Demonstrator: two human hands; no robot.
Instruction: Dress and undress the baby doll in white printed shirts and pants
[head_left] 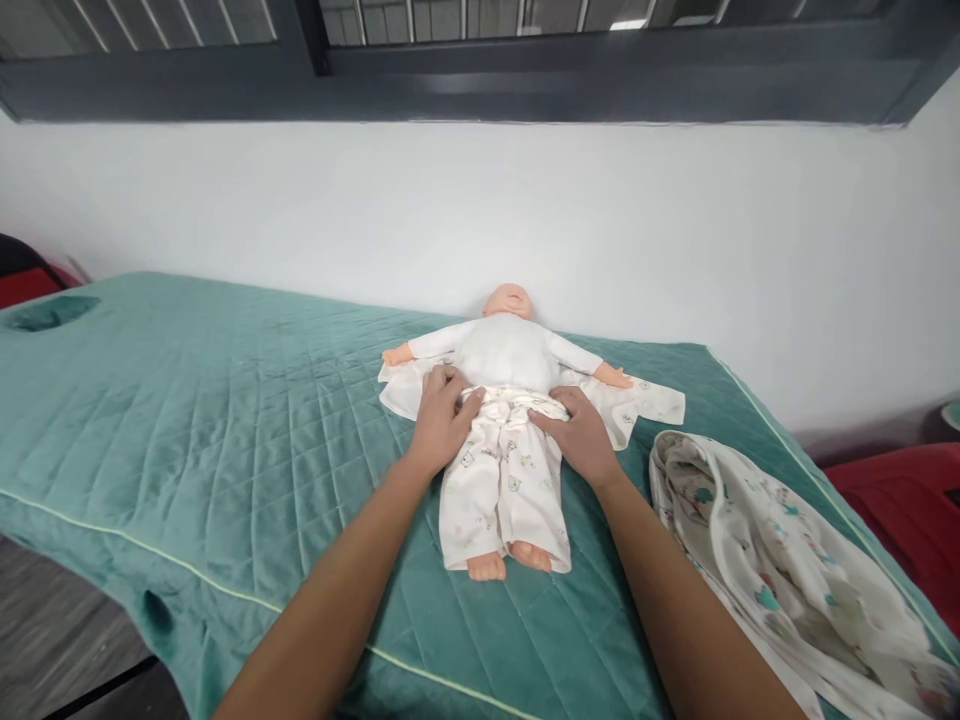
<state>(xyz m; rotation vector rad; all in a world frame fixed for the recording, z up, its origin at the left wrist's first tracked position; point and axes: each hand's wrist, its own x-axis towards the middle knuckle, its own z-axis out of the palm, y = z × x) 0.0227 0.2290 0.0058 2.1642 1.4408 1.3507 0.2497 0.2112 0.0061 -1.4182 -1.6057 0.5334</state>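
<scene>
Cloth (pixel 795 560) bunched beside right forearm (pixel 660 570); both hands' (pixel 437 425) (pixel 585 437) fingers (pixel 472 404) pinch doll's (pixel 504 352) pants (pixel 521 485) waistband (pixel 510 402)

The bare left hand (pixel 441 428) and bare right hand (pixel 585 432) have thin fingers (pixel 448 378). Behind the fingers are long, bare forearms (pixel 337 590).

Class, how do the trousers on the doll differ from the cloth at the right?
The trousers cover the doll's legs; the cloth lies folded and bunched to one side. The left hand and right hand are at the trousers' waist; neither holds the cloth. The cloth has bolder green spots than the trousers. Both are whitish with prints.
</scene>
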